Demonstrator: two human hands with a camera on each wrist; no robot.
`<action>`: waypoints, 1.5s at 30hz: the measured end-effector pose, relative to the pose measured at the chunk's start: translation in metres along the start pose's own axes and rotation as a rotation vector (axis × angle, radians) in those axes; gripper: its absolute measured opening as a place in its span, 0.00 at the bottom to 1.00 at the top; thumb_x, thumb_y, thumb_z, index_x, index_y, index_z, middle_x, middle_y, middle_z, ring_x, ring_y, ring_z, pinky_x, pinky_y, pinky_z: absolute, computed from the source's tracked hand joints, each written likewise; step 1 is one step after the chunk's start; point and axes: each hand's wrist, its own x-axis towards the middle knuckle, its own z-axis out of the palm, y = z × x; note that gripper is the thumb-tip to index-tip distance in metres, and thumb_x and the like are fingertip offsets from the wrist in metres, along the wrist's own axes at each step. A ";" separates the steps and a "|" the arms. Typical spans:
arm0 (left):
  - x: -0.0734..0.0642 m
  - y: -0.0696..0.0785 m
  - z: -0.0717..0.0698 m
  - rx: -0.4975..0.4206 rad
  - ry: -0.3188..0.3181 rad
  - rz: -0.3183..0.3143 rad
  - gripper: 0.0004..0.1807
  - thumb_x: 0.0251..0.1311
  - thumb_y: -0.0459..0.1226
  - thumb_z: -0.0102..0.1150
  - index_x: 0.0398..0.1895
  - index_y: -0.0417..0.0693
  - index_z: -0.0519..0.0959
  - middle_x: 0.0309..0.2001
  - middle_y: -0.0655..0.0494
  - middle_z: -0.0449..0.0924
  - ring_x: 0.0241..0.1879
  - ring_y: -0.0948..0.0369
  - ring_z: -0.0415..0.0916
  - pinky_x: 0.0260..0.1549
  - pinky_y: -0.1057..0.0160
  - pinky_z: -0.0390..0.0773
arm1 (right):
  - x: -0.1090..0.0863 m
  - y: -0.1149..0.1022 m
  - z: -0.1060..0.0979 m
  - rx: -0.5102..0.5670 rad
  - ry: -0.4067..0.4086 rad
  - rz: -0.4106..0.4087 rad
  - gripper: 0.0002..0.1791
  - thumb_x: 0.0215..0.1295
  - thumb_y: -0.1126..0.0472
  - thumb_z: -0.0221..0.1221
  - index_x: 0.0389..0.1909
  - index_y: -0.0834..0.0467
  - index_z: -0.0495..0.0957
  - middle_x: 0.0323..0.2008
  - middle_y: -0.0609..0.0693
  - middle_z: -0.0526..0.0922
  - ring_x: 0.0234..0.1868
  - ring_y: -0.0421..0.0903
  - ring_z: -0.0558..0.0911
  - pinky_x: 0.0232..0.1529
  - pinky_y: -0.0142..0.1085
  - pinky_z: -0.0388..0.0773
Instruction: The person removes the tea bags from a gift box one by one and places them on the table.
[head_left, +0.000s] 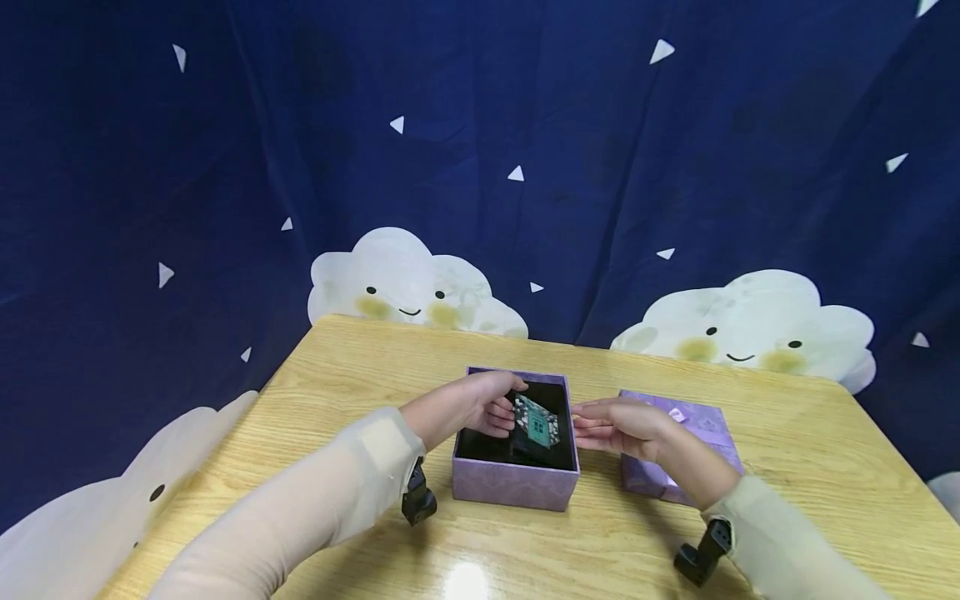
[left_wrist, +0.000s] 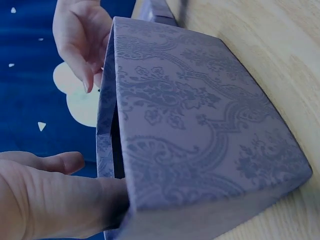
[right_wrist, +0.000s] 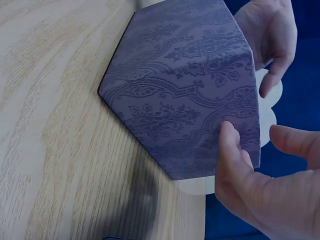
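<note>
An uncovered purple patterned box (head_left: 513,487) with a black interior stands on the table. Inside it, a dark flat packet (head_left: 537,423) with a teal label and pale speckles lies at a slant. My left hand (head_left: 491,404) reaches over the left wall, fingers loosely bent beside the packet's left edge; in the left wrist view the box wall (left_wrist: 170,110) hides its fingertips. Outside the right wall is my right hand (head_left: 622,423). Its fingers (right_wrist: 230,150) extend along that wall in the right wrist view, thumb apart, with nothing held.
A purple lid (head_left: 712,425) with a light ribbon bow lies right of the box, partly behind my right forearm. The wooden table (head_left: 375,367) ends at a dark blue curtain (head_left: 465,167) printed with clouds. Each wrist carries a small black camera (head_left: 418,496).
</note>
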 end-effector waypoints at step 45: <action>0.012 0.025 0.027 0.332 -0.081 0.147 0.02 0.59 0.24 0.50 0.32 0.34 0.72 0.19 0.52 0.63 0.20 0.60 0.65 0.44 0.58 0.85 | 0.008 0.008 0.005 -0.138 0.060 -0.040 0.23 0.68 0.65 0.52 0.56 0.76 0.61 0.29 0.46 0.81 0.29 0.33 0.83 0.42 0.30 0.84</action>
